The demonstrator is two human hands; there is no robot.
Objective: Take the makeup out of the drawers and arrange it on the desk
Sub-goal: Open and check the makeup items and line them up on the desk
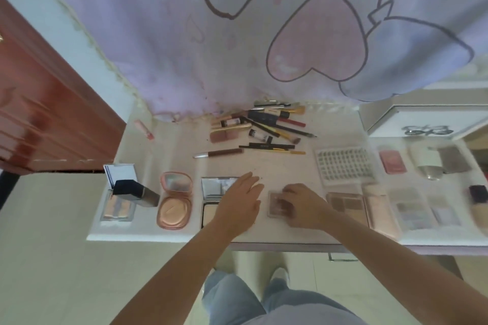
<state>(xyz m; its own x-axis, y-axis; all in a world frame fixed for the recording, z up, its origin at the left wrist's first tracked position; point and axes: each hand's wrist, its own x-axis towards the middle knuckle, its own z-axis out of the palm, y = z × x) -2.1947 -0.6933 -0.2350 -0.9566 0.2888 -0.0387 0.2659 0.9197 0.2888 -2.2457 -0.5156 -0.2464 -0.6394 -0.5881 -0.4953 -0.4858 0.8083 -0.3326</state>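
one small palette [277,204], upright lengthwise

1. Matt, pale, faintly speckled desk [169,163], smooth.
2. Behind the desk, thin printed cloth curtain [184,34], soft and matt.
3. Left of the desk, glossy reddish wood cabinet [39,113].
4. On the desk's front edge, glossy pink plastic round compact [174,199] with mirrored lid.
5. Left of that compact, dark bottle [136,192], shiny, metallic-looking lower part.
6. At the desk's right, clear plastic lash tray [344,163].
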